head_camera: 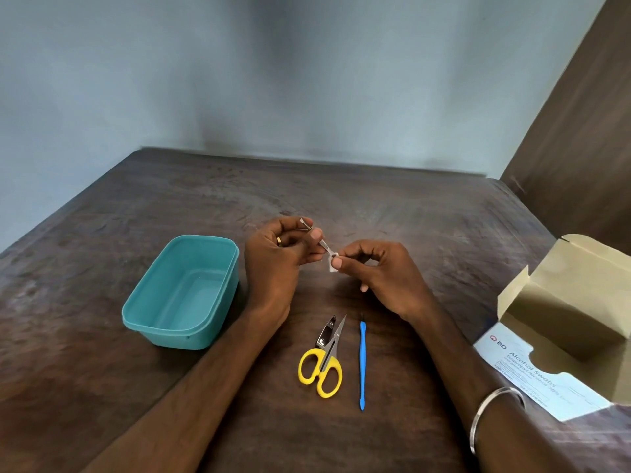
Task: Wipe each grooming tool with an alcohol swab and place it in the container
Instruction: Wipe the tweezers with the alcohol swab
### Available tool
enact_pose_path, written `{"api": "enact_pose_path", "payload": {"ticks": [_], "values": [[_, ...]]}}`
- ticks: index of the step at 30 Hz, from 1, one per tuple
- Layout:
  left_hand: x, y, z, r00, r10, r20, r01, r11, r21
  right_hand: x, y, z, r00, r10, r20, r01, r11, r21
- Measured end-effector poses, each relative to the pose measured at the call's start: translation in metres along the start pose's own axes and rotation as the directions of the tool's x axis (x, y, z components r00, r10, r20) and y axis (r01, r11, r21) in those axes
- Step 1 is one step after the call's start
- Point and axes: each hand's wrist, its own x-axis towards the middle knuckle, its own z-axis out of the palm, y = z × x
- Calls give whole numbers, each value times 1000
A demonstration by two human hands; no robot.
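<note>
Your left hand (276, 254) pinches the metal tweezers (316, 238) up right of the container (136, 315) so your right hand (379, 271), clamped on the swab (333, 264), can wipe the tip. Container empty; scissors (322, 363) wait to its right.

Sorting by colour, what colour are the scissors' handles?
Yellow; the scissors show best in the head view.

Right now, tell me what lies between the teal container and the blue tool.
In the head view, the left forearm, the nail clipper and yellow scissors lie between the teal container and blue tool.
</note>
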Motion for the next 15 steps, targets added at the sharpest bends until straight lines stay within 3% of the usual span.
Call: {"api": "enact_pose_path", "payload": {"ticks": [15], "values": [[-3, 1, 2, 997, 17, -70, -16, 1000, 17, 0, -1, 6, 990, -143, 6, 141, 975, -172]]}}
